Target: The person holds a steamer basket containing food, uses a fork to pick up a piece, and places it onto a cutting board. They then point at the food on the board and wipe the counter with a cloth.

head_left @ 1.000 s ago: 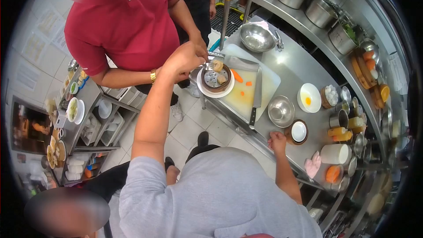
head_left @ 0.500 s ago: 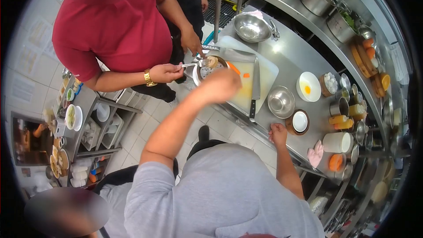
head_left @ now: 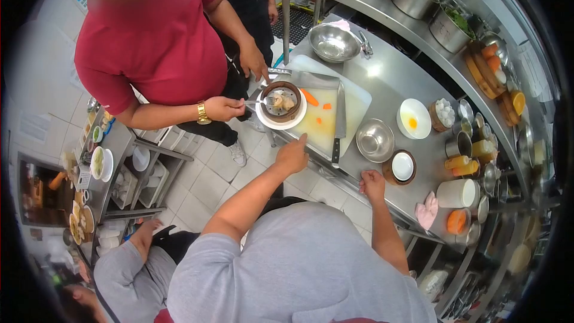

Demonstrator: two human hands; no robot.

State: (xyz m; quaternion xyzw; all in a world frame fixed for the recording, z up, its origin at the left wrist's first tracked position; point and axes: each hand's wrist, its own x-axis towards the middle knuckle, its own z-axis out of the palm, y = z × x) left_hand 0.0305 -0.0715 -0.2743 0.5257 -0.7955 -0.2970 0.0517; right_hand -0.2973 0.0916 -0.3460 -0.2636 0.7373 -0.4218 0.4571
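Both hands were empty: my left hand (head_left: pixel 293 155) rested loosely curled at the front edge of the steel counter (head_left: pixel 388 84), just beside the white plastic cutting board (head_left: pixel 356 104). My right hand (head_left: pixel 372 184) sat fisted further along. I judged this a pause while a co-worker's hand (head_left: pixel 222 107) forked the round bamboo steamer basket (head_left: pixel 294 88). Taking the black-handled knife (head_left: pixel 339 116) would have called for a short forward reach.
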